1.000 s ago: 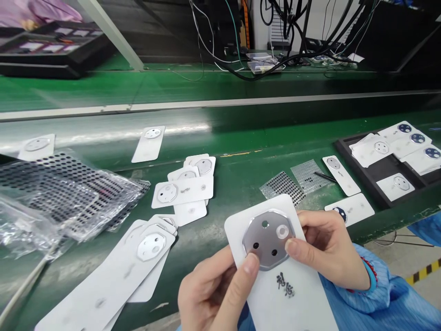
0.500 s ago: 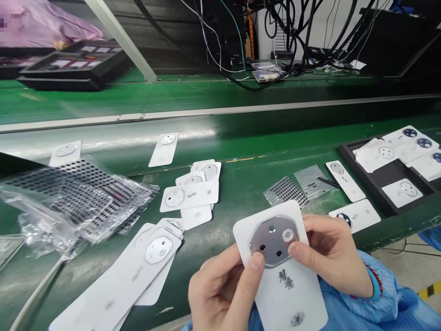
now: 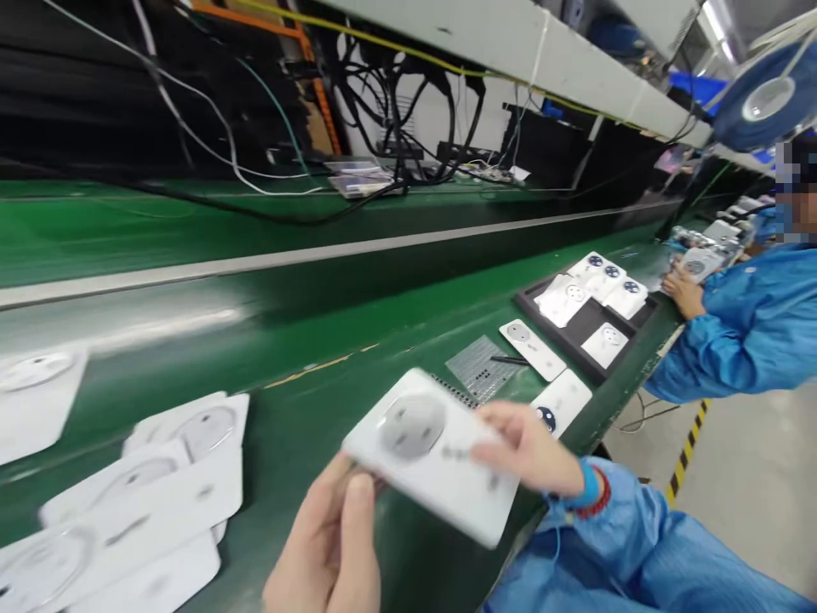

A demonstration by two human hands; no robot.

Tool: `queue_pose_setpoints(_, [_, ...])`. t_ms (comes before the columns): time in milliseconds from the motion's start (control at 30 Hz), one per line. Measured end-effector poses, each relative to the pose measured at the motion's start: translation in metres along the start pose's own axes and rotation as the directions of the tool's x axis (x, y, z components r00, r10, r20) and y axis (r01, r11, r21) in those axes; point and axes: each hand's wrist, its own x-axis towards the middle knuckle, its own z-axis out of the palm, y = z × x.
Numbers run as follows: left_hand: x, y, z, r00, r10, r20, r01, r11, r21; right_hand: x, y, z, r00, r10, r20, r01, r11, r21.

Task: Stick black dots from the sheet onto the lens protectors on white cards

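A white, round-cornered panel [image 3: 447,485] is tilted between my hands, blurred by motion. Set into it is a grey octagonal plate [image 3: 412,426] with small holes, and dark printed marks lie beside that. My right hand [image 3: 527,447] grips the panel's right part, thumb on the face and fingers behind. At the near left corner is my left hand [image 3: 335,528], its fingers curled closed at the panel's edge. Just behind the panel lies a clear sheet with small black dots [image 3: 480,364], with a black pen-like stick [image 3: 509,360] on it.
Similar panels [image 3: 159,498] overlap at the left; another [image 3: 38,400] lies farther left. Two more panels [image 3: 536,351] [image 3: 568,400] lie beside a black tray [image 3: 597,370] holding several. A co-worker in blue [image 3: 734,332] sits at the right. Cables [image 3: 399,128] hang behind the bench.
My view has swung right, bringing the co-worker into sight. The panel has turned from upright to slanting sideways. My right hand has shifted from beside the grey plate to the printed end.
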Motion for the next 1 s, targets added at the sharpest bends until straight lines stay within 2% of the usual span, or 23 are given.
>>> queue_pose_setpoints(33, [0.002, 0.002, 0.004, 0.997, 0.011, 0.081, -0.01, 1.0, -0.008, 0.007, 0.0, -0.029, 0.965, -0.035, -0.261, 0.002, 0.992, -0.124])
queue_pose_setpoints(67, [0.003, 0.003, 0.005, 0.992, 0.028, 0.123, -0.026, 1.0, -0.016, 0.014, -0.001, -0.061, 0.907, -0.076, -0.415, 0.003, 0.985, -0.175])
queue_pose_setpoints(167, [0.002, -0.002, 0.0, 0.994, 0.016, 0.104, -0.017, 1.0, 0.005, 0.028, -0.006, -0.155, 0.73, -0.16, -0.664, -0.025, 0.965, -0.26])
queue_pose_setpoints(233, [0.002, -0.012, -0.006, 0.998, -0.024, 0.065, 0.022, 0.999, 0.029, 0.031, -0.004, -0.202, 0.631, -0.195, -0.751, -0.08, 0.947, -0.312])
queue_pose_setpoints(267, [0.003, -0.017, -0.008, 0.998, -0.039, 0.054, 0.037, 0.999, 0.039, 0.031, -0.001, -0.219, 0.601, -0.21, -0.771, -0.11, 0.934, -0.34])
queue_pose_setpoints(333, [0.007, -0.028, -0.009, 0.998, -0.048, 0.043, 0.045, 0.997, 0.069, 0.026, 0.005, -0.241, 0.577, -0.246, -0.779, -0.161, 0.901, -0.403])
queue_pose_setpoints(433, [0.015, -0.041, -0.003, 0.998, -0.016, 0.061, 0.006, 0.988, 0.156, 0.021, 0.011, -0.251, 0.586, -0.333, -0.739, -0.188, 0.831, -0.524])
queue_pose_setpoints(500, [0.022, -0.048, 0.003, 0.993, 0.036, 0.112, -0.064, 0.964, 0.258, 0.025, 0.014, -0.24, 0.601, -0.417, -0.682, -0.161, 0.773, -0.614])
queue_pose_setpoints(533, [0.025, -0.051, 0.007, 0.987, 0.068, 0.143, -0.11, 0.946, 0.305, 0.029, 0.017, -0.227, 0.612, -0.46, -0.643, -0.135, 0.741, -0.658])
queue_pose_setpoints(600, [0.032, -0.059, 0.016, 0.971, 0.138, 0.198, -0.203, 0.909, 0.363, 0.038, 0.026, -0.184, 0.653, -0.527, -0.544, -0.062, 0.679, -0.732])
queue_pose_setpoints(633, [0.035, -0.063, 0.021, 0.96, 0.177, 0.217, -0.249, 0.895, 0.371, 0.042, 0.033, -0.155, 0.7, -0.542, -0.465, -0.009, 0.644, -0.765])
queue_pose_setpoints(667, [0.037, -0.068, 0.025, 0.95, 0.207, 0.235, -0.283, 0.887, 0.366, 0.045, 0.042, -0.123, 0.751, -0.544, -0.375, 0.051, 0.613, -0.788])
queue_pose_setpoints(700, [0.039, -0.072, 0.029, 0.942, 0.225, 0.249, -0.305, 0.885, 0.353, 0.047, 0.052, -0.09, 0.819, -0.524, -0.233, 0.141, 0.578, -0.804])
queue_pose_setpoints(733, [0.041, -0.076, 0.031, 0.935, 0.236, 0.264, -0.319, 0.886, 0.338, 0.048, 0.063, -0.059, 0.893, -0.449, 0.041, 0.29, 0.504, -0.814])
queue_pose_setpoints(767, [0.042, -0.08, 0.032, 0.932, 0.237, 0.274, -0.321, 0.891, 0.32, 0.048, 0.073, -0.031, 0.895, -0.347, 0.279, 0.421, 0.458, -0.783])
queue_pose_setpoints(800, [0.042, -0.082, 0.032, 0.935, 0.225, 0.275, -0.307, 0.902, 0.305, 0.048, 0.082, -0.008, 0.865, -0.298, 0.403, 0.5, 0.45, -0.74])
queue_pose_setpoints(833, [0.042, -0.083, 0.03, 0.942, 0.203, 0.267, -0.279, 0.915, 0.292, 0.048, 0.09, 0.009, 0.843, -0.271, 0.465, 0.538, 0.45, -0.713])
queue_pose_setpoints(900, [0.041, -0.08, 0.023, 0.959, 0.148, 0.24, -0.214, 0.937, 0.277, 0.047, 0.099, 0.026, 0.833, -0.281, 0.476, 0.552, 0.47, -0.689])
queue_pose_setpoints(1000, [0.039, -0.068, 0.015, 0.963, 0.047, 0.264, -0.101, 0.976, 0.194, 0.044, 0.098, 0.032, 0.844, -0.325, 0.427, 0.537, 0.508, -0.674])
